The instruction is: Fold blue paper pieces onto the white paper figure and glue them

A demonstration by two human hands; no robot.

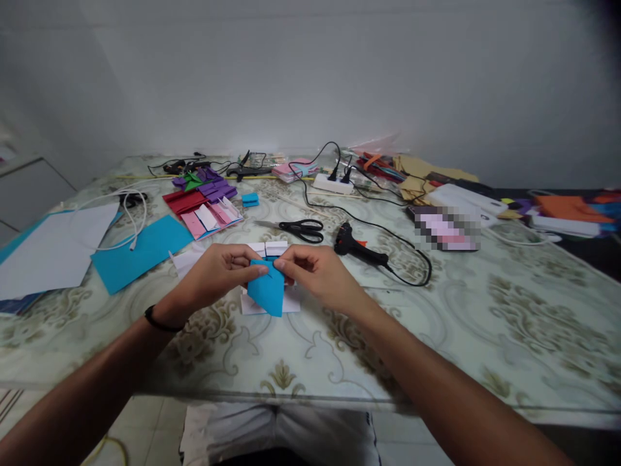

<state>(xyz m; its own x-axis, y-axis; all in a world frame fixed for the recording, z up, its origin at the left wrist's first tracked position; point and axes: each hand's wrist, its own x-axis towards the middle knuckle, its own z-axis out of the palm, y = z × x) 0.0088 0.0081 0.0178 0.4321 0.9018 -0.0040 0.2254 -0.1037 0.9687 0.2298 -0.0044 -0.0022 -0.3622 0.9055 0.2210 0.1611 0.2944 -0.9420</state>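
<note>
Between my two hands is a small piece of blue paper [266, 292], its lower end hanging down to a blunt point. My left hand [218, 268] pinches its upper left edge with thumb and fingers. On the upper right corner, my right hand [317, 272] grips the same paper, also thumb against fingers. Beneath and behind it lies a white folded paper piece [291, 303], partly hidden by the blue paper and my hands. Black-handled scissors [303, 230] rest on the table just beyond my right hand. A black glue gun [361, 247] lies to their right.
At left are a blue sheet [145, 252], white sheets [58, 252] and a white cable [140, 223]. Folded pink and white papers [211, 217] and purple ones [216, 188] sit farther back. A power strip [334, 184] with black cords stands near the wall; a phone [444, 230] lies right.
</note>
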